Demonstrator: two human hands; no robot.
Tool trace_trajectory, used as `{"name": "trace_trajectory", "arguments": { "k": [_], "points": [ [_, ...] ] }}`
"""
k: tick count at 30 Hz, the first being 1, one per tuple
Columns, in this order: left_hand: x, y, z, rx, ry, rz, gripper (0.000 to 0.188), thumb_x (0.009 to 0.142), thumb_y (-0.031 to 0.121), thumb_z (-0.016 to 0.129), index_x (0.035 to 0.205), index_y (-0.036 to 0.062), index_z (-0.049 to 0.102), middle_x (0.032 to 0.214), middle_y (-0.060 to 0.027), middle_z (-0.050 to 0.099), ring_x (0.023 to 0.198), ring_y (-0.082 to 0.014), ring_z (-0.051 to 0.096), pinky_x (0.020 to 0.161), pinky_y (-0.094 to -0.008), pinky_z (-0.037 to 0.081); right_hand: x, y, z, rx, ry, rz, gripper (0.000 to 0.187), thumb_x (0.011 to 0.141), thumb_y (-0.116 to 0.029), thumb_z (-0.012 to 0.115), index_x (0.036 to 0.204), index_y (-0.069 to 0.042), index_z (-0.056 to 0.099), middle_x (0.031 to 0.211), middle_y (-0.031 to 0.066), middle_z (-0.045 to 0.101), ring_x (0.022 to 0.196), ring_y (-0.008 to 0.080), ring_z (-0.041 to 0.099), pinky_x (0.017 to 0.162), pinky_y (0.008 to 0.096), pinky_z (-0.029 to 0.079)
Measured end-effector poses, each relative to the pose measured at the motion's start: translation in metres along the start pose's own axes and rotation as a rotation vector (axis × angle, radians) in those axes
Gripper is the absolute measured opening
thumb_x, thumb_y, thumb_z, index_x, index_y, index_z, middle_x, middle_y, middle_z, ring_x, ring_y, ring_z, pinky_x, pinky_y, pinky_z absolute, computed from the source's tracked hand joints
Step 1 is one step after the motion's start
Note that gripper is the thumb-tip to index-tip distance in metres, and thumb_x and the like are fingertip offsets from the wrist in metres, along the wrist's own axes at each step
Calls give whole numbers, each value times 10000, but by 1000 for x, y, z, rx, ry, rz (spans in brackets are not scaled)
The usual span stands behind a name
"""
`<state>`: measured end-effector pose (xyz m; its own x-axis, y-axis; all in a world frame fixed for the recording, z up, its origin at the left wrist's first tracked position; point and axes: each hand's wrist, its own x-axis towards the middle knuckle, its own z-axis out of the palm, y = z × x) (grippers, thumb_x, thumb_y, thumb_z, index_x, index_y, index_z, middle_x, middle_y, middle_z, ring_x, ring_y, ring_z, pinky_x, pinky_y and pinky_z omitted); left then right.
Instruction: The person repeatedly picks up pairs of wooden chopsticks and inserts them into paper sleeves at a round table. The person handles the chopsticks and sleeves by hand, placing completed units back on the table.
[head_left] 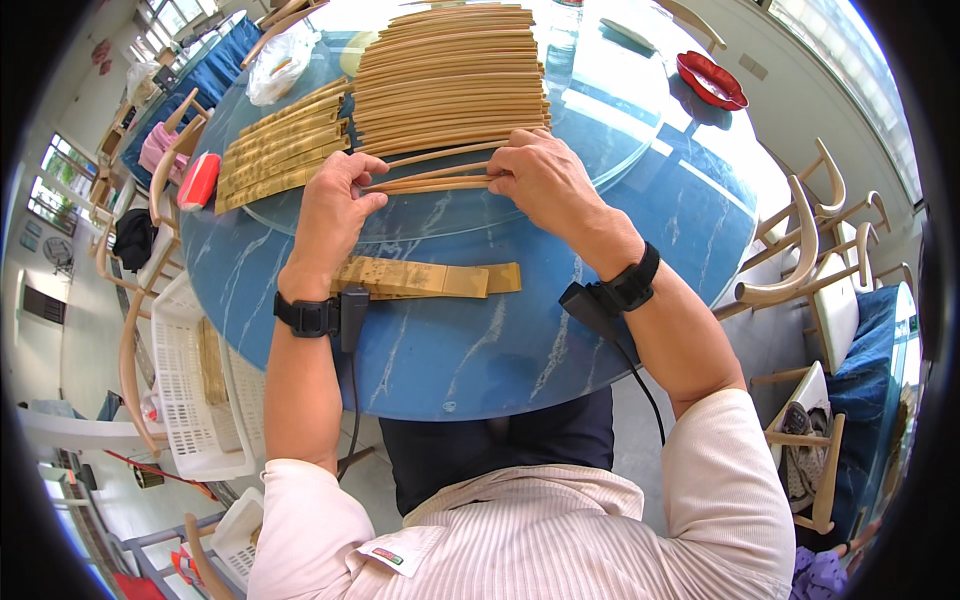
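Note:
Several thin tan sticks, like chopsticks (440,184), stretch between my two hands just in front of a big pile of the same sticks (450,85). At their left ends, my left hand (338,195) pinches with thumb and forefinger. My right hand (548,180) is closed around their right ends, its fingertips curled in. Long flat gold paper sleeves (285,145) lie overlapping left of the pile, beyond my left hand. Below my hands, a small stack of gold sleeves (430,278) lies partly behind my left wrist.
The round blue marbled table (470,370) carries a glass turntable (620,170) under the pile. Also on it are a clear plastic bag (280,65), a red packet (199,181) and a red dish (712,80). A white basket (200,385) and wooden chairs (800,240) stand around.

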<state>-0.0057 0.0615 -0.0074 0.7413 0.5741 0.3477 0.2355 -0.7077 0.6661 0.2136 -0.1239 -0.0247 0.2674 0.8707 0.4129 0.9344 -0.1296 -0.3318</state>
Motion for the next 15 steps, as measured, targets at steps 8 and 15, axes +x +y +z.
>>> {"name": "trace_trajectory", "arguments": {
  "k": [8, 15],
  "points": [
    [0, -8, -1, 63, -64, 13, 212, 874, 10, 815, 1085, 21, 802, 918, -30, 623, 811, -146, 577, 760, -297, 486, -2, -4, -7, 25, -82, -7, 58, 892, -37, 696, 943, -41, 724, 954, 125, 687, 1037, 354, 647, 876, 456, 532],
    [0, -1, -4, 140, -125, 24, 133, 889, 21, 779, 997, 5, 704, 936, -102, 633, 848, -258, 636, 778, -364, 515, -2, 0, -5, 30, -75, -24, 96, 897, -54, 713, 983, -40, 752, 971, 142, 701, 1035, 356, 664, 854, 462, 560]
  ]
}}
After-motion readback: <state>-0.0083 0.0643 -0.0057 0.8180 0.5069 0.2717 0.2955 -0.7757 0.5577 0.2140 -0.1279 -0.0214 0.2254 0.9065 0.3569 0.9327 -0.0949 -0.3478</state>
